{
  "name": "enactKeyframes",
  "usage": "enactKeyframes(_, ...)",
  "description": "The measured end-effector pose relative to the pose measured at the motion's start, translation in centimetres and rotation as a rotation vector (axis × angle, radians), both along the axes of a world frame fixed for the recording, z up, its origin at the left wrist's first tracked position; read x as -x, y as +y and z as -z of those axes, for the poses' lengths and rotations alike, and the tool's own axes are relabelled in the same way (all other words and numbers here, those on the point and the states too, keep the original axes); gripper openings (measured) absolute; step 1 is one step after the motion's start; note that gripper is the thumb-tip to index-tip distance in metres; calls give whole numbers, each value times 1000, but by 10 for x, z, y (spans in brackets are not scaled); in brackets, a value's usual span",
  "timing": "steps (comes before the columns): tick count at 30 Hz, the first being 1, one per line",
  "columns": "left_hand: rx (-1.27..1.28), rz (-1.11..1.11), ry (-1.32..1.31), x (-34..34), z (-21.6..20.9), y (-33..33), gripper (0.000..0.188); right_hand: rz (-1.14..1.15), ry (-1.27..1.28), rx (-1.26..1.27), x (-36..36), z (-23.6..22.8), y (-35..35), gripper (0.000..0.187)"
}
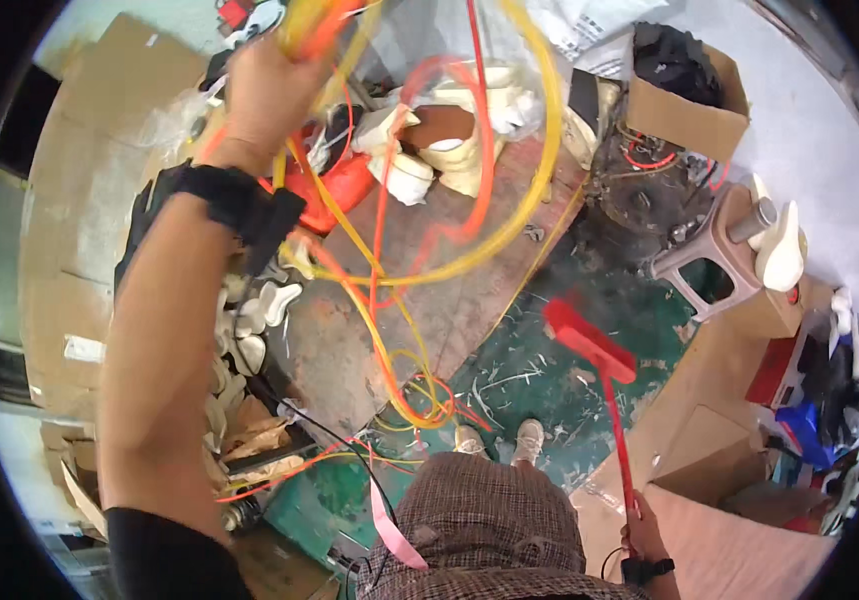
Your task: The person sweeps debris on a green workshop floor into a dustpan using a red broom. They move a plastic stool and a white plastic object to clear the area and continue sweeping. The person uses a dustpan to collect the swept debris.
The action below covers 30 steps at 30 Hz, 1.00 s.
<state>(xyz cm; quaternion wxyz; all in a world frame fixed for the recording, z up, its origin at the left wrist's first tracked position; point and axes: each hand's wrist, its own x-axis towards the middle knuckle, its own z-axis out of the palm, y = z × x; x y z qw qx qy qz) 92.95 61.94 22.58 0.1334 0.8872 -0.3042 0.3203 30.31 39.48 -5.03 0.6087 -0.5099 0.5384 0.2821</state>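
Apparently the step in hand is holding the hoses point(553, 120) up: the left hand point(274, 95) seems closed around a bundle of them near the top edge, though blur hides the fingers. Loops hang over the board point(459, 310). The right hand point(646, 535) is wrapped round the broom point(597, 350), bristle end over the green floor point(659, 325). The next move likely calls for keeping loops and broom apart.

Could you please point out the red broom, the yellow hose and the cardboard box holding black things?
Red broom point(599, 352): head view, on its head.
Yellow hose point(551, 120): head view, on the right side of its big loop.
Cardboard box point(684, 126): head view, on its front wall.
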Motion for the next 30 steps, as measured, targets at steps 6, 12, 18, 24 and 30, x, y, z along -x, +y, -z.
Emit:
enactKeyframes(6, -503, -31, 711, 39, 183, 36, 44, -81, 53, -59, 23, 28, 36, 50)
enactKeyframes(12, 393, -471, 1868, 200, 184, 81, 30, -178, 175, -140, 16, 56, 39, 47)
enactKeyframes(18, 574, 22, 1143, 107, -16, 48, 24, -149, 172, -112, 26, 84, 27, 45)
enactKeyframes(24, -66, 8, -47, -69, -116, 73, 28, -133, 64, -33, 44, 134, 44, 48)
enactKeyframes(30, -136, 189, 167, -111, 61, 94, 49, -56, 154, -3, 0, 103, 74, 44)
